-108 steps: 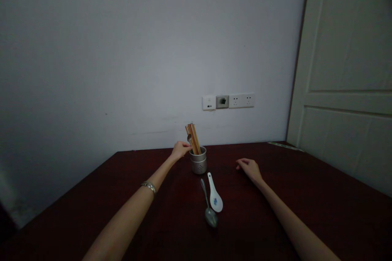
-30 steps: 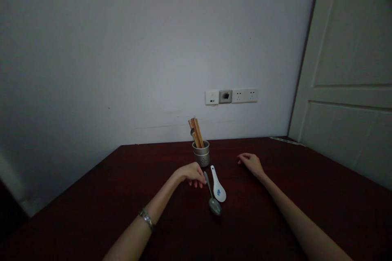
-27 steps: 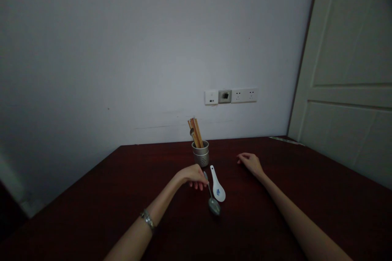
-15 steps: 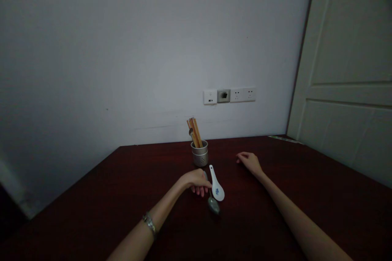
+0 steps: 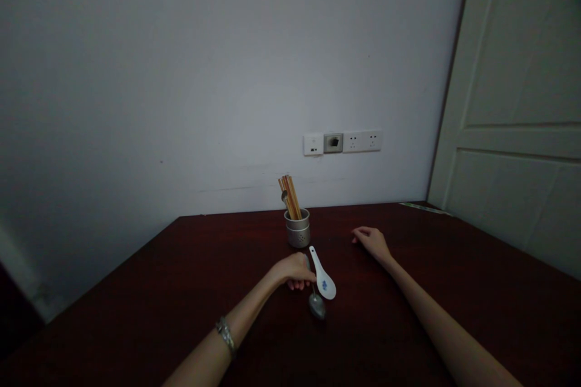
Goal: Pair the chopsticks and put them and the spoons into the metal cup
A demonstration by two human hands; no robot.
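Note:
My left hand (image 5: pixel 296 269) is closed round the handle of a metal spoon (image 5: pixel 317 306), its bowl pointing toward me on the dark red table. The fingers hide most of that handle. Just right of it lies a white porcelain spoon (image 5: pixel 325 285) with a blue mark in its bowl, its handle pointing away from me. Behind both spoons stands a metal utensil holder (image 5: pixel 298 234) with several wooden chopsticks (image 5: pixel 291 198) and a small metal spoon (image 5: pixel 284 196) leaning in it. My right hand (image 5: pixel 371 243) rests on the table to the right, fingers loosely curled, with nothing seen in them.
The dark red table (image 5: pixel 190 266) reaches back to a pale wall with wall sockets (image 5: pixel 362 141). A light panelled door (image 5: pixel 517 133) stands at the right. A flat thin strip (image 5: pixel 424 209) lies near the table's far right corner.
My left hand has come from the utensil holder to the metal spoon and closed on its handle. The porcelain spoon has shifted very slightly. My right hand has stayed in place.

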